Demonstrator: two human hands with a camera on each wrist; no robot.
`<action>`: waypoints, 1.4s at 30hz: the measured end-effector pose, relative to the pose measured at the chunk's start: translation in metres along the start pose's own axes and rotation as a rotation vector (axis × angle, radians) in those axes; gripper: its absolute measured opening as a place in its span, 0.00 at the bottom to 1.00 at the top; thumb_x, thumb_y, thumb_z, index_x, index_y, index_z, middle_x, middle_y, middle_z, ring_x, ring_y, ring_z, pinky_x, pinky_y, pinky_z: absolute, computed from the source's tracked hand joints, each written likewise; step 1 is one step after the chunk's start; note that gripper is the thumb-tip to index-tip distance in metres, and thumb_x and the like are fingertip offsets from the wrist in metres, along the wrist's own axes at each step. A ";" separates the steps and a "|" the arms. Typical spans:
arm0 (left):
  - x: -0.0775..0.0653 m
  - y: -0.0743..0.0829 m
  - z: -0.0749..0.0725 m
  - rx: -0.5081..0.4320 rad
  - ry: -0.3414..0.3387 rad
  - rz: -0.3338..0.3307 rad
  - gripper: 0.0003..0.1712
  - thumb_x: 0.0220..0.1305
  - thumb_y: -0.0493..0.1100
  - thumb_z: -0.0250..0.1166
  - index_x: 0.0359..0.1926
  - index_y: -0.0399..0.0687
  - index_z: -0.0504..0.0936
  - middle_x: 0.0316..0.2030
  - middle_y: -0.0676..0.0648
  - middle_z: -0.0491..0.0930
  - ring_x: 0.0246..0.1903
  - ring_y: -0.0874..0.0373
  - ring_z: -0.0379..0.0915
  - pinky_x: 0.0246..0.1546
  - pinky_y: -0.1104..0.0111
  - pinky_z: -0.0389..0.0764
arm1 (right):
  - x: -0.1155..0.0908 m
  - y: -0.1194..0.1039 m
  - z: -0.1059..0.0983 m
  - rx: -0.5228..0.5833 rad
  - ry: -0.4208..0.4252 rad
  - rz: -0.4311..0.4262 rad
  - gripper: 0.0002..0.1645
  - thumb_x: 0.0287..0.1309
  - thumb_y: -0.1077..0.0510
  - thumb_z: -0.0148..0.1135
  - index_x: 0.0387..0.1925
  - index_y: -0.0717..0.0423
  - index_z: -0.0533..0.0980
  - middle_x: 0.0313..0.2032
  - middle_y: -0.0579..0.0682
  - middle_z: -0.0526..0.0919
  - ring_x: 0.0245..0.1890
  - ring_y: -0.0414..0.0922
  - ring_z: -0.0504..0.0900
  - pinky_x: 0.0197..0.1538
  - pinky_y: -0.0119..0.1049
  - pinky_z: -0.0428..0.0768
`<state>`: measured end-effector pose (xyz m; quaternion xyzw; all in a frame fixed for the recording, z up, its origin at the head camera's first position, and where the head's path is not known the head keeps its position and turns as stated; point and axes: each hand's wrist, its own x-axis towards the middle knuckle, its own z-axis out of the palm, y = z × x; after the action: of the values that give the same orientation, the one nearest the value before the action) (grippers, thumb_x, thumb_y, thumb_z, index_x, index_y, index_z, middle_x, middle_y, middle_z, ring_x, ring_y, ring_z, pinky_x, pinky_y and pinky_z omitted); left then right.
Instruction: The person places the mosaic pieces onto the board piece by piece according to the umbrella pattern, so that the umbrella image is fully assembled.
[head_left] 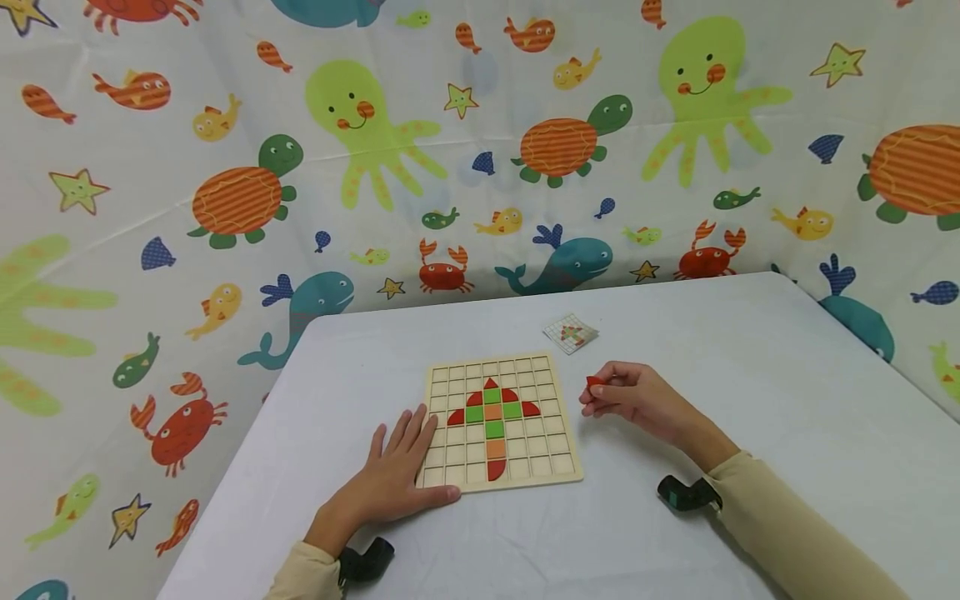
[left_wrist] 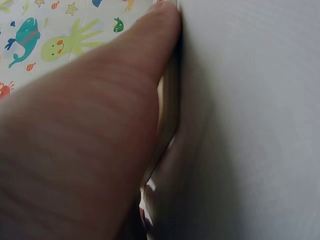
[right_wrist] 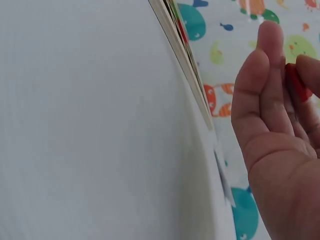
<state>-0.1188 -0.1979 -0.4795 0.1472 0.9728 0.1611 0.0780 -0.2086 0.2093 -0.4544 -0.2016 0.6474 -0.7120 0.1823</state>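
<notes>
A square wooden grid board lies on the white table, with red, green and orange pieces set in its cells in an arrow-like figure. My left hand rests along the board's left edge, fingers spread and straight, thumb at the near left corner; the left wrist view shows this hand close against the board's side. To the right of the board, my right hand pinches a small red piece between thumb and fingers, above the table. The right wrist view shows the red piece at the fingertips.
A small pattern card with a matching coloured figure lies behind the board, towards the right. Behind the white table hangs a cloth printed with sea animals. Black wrist cameras sit at both sleeves.
</notes>
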 end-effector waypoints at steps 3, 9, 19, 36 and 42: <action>-0.001 -0.001 -0.001 0.001 0.002 -0.004 0.71 0.59 0.81 0.64 0.87 0.43 0.48 0.86 0.40 0.39 0.84 0.37 0.28 0.76 0.35 0.26 | 0.002 0.001 0.007 0.012 0.033 0.010 0.04 0.76 0.67 0.61 0.47 0.63 0.80 0.41 0.56 0.89 0.39 0.48 0.89 0.54 0.40 0.87; -0.002 -0.003 -0.002 0.006 0.010 -0.006 0.71 0.59 0.81 0.64 0.87 0.44 0.49 0.86 0.40 0.39 0.84 0.38 0.28 0.76 0.34 0.26 | 0.004 -0.001 0.017 -0.196 0.070 0.036 0.19 0.77 0.61 0.64 0.58 0.73 0.79 0.38 0.60 0.85 0.36 0.48 0.84 0.49 0.35 0.83; 0.000 -0.004 0.000 0.017 0.006 -0.003 0.71 0.59 0.82 0.63 0.87 0.45 0.48 0.86 0.41 0.38 0.84 0.39 0.28 0.76 0.34 0.26 | 0.010 -0.001 0.031 -0.441 0.006 -0.013 0.20 0.82 0.57 0.57 0.60 0.70 0.80 0.36 0.57 0.85 0.40 0.52 0.80 0.45 0.35 0.81; -0.004 0.000 0.000 -0.007 0.003 -0.007 0.71 0.59 0.82 0.63 0.87 0.46 0.49 0.86 0.41 0.39 0.84 0.40 0.28 0.76 0.35 0.27 | 0.046 -0.006 0.083 -0.442 -0.045 -0.083 0.11 0.76 0.61 0.65 0.50 0.66 0.83 0.37 0.56 0.88 0.34 0.51 0.87 0.38 0.34 0.84; -0.003 0.000 0.000 -0.001 -0.002 -0.001 0.71 0.59 0.83 0.62 0.87 0.47 0.48 0.86 0.42 0.37 0.84 0.40 0.27 0.76 0.35 0.26 | 0.056 -0.005 0.107 -0.525 -0.129 -0.145 0.07 0.75 0.63 0.65 0.47 0.63 0.85 0.34 0.50 0.88 0.32 0.50 0.87 0.36 0.34 0.82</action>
<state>-0.1164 -0.1987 -0.4791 0.1467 0.9728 0.1612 0.0791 -0.2004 0.0897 -0.4380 -0.3327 0.7806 -0.5169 0.1133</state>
